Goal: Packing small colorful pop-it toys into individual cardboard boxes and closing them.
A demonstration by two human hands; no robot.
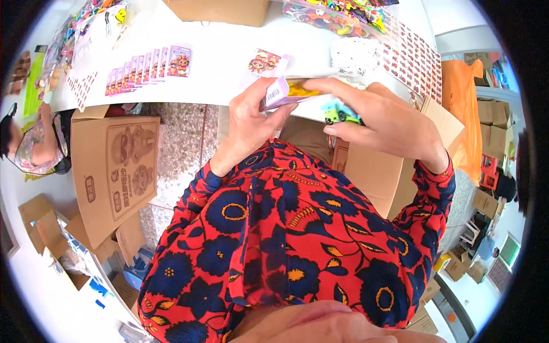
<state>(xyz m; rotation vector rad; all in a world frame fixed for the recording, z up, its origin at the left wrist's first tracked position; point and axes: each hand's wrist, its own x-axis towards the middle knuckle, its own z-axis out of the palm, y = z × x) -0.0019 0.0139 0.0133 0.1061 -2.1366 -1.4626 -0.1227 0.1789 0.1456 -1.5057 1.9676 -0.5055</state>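
My left hand point(243, 121) grips a small purple card box point(274, 96) just over the table's near edge. The box is tilted, its open end toward my right hand, and something yellow point(300, 90) shows in the opening. My right hand point(392, 120) is closed around a small green and light-blue toy vehicle point(341, 113), held between thumb and fingers. Its index finger reaches to the box's opening, by the yellow thing. Beyond my left hand, a printed purple box point(264, 62) with cartoon figures lies on the white table point(223, 66).
A slanting row of purple boxes point(179, 62) lies on the left. Toward the back are a brown carton point(220, 8) and a clear bag of colourful small toys point(343, 17). Sticker sheets point(409, 63) cover the right side. Cartons point(117, 171) stand below the table; another person point(37, 140) sits far left.
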